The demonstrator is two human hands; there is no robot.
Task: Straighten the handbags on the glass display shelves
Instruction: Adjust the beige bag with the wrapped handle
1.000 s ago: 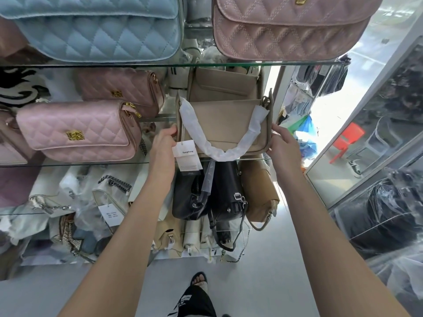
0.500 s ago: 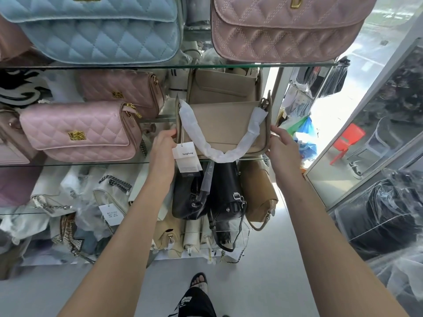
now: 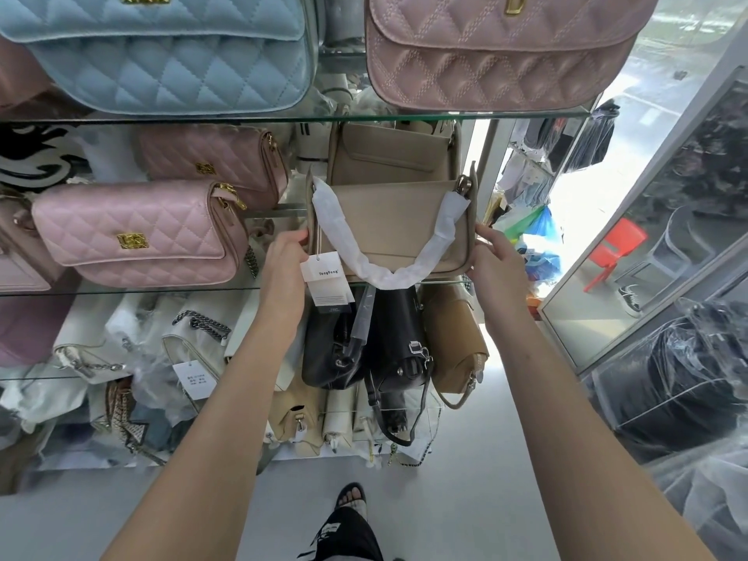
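Two hands hold one beige handbag, which stands upright at the right end of the middle glass shelf, close to its front edge. The left hand grips the bag's left side, thumb on the front and the other fingers hidden behind it. The right hand grips the right side the same way, thumb on the front edge and fingers out of sight round the back.

One strap wrapped in white paper hangs in a loop across the bag's front and dips past the shelf's front edge. One white hang tag dangles just beside the left thumb.

A second beige bag stands directly behind the held one. Toward the left end of the same shelf sit two pink quilted bags, a front pink bag and a rear pink bag, each with one gold clasp.

The upper glass shelf carries two bags: a blue quilted bag to the left and a mauve quilted bag at its right end.

Below the held bag there are two black bags, a left black bag and a right black bag, touching each other, with one tan bag just beside them on the right.
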